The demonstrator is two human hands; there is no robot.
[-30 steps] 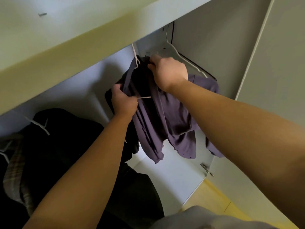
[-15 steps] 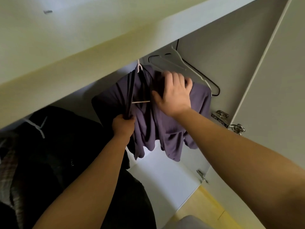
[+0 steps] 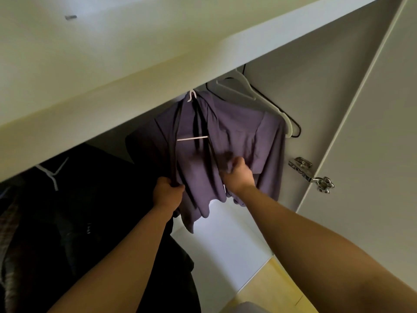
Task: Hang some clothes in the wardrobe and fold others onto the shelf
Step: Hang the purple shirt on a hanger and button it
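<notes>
At the far left, dark clothes [image 3: 79, 211] hang in the shadowed part of the wardrobe, one of them on a white hanger [image 3: 53, 175] whose neck shows pale against the fabric. Above them the pale shelf board [image 3: 135, 53] runs slantwise across the view, hiding the rail. The left hand [image 3: 168, 193] is closed in a fist round the dark front edge of the purple shirt [image 3: 243, 132], low on that strip. The shirt hangs inside the wardrobe on its own white hanger [image 3: 191, 98], hook up under the board, crossbar showing between the open front edges. The right hand [image 3: 237, 177] has its fingers curled into a bunch of the shirt's cloth near the middle of the front (the fingertips are blurred, so the exact grip is unclear). Just right of the shirt hang empty white hangers [image 3: 248, 91] and a black hanger [image 3: 295, 129] behind them. Further right a metal hinge [image 3: 302, 166] sits on the open wardrobe door [image 3: 372, 154], and yellow wooden floor [image 3: 270, 285] shows below.
</notes>
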